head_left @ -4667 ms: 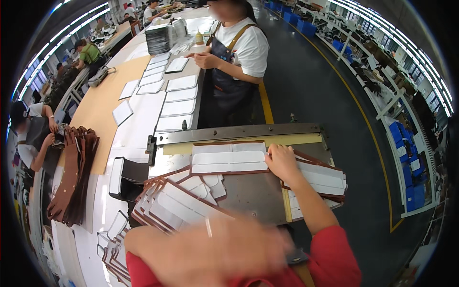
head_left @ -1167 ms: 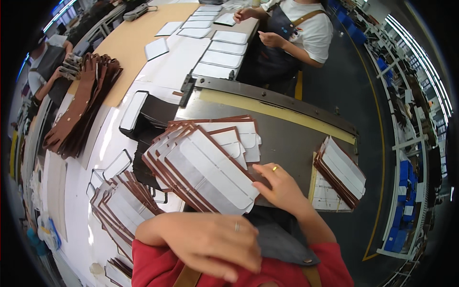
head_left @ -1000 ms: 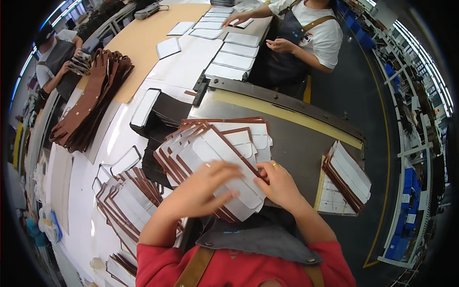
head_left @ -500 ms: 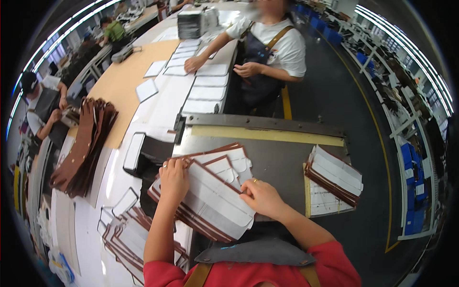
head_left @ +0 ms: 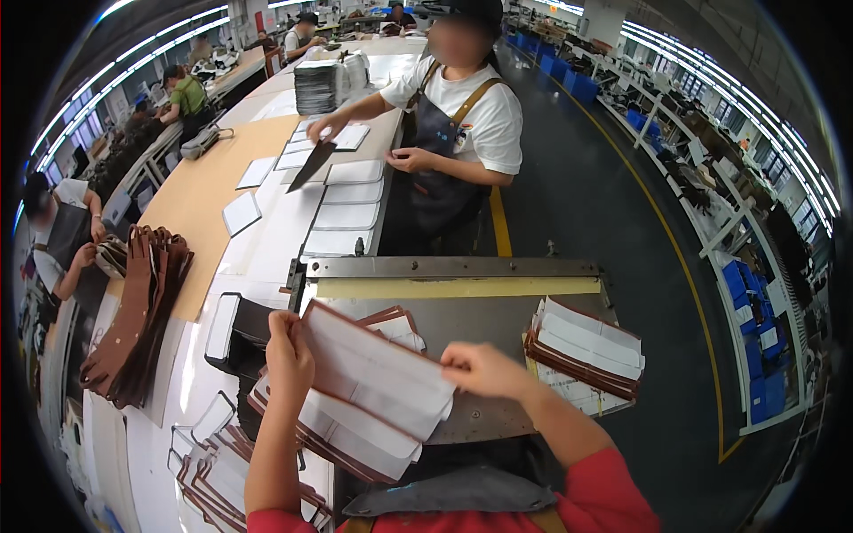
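Both hands hold one long white panel (head_left: 378, 371) with a brown edge, lifted slightly above a fanned pile of similar panels (head_left: 342, 435) at the near edge of the bench (head_left: 498, 329). The left hand (head_left: 289, 355) grips its left end, fingers closed around the edge. The right hand (head_left: 480, 369) pinches the right end, though the fingertips are hard to make out. A second stack of panels (head_left: 586, 346) lies to the right on the bench. Across it, another person (head_left: 462, 133) handles a dark piece.
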The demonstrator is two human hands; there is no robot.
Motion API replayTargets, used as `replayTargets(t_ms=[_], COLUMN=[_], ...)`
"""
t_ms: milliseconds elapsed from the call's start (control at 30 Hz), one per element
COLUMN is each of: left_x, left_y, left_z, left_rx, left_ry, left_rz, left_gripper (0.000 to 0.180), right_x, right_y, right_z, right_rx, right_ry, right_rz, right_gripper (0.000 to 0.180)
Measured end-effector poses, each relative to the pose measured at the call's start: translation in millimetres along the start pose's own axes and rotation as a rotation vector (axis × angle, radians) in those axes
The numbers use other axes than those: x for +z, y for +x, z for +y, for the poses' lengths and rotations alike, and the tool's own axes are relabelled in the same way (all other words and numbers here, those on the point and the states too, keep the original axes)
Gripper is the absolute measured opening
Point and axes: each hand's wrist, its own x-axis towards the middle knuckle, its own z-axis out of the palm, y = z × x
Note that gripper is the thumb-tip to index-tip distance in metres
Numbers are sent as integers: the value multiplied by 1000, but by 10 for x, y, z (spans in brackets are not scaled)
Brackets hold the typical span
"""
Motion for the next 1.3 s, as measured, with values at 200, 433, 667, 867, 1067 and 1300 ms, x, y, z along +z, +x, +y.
replayTargets(t_ms=[200, 433, 667, 867, 1067, 1300], left_x=[594, 970, 1026, 1007, 1031, 1016], left_y=[448, 647, 425, 299, 326, 336], left_z=[-54, -112, -31, 6, -40, 25], left_rx=[-8, 166, 416, 405, 372, 338], left_ry=[-51, 460, 484, 551, 536, 483], left_rz=[-164, -347, -466, -478, -514, -567], left_gripper=[20, 26, 31, 37, 40, 43], right_x=[-640, -657, -641, -598, -424, -471], right_y=[473, 739, 799, 730, 543, 500], right_z=[100, 437, 557, 483, 410, 466], right_rx=[-182, -125, -101, -322, -158, -23], right_ry=[-147, -434, -480, -825, -879, -1058], right_rz=[633, 701, 719, 778, 468, 370], right_gripper=[14, 16, 18, 26, 33, 44])
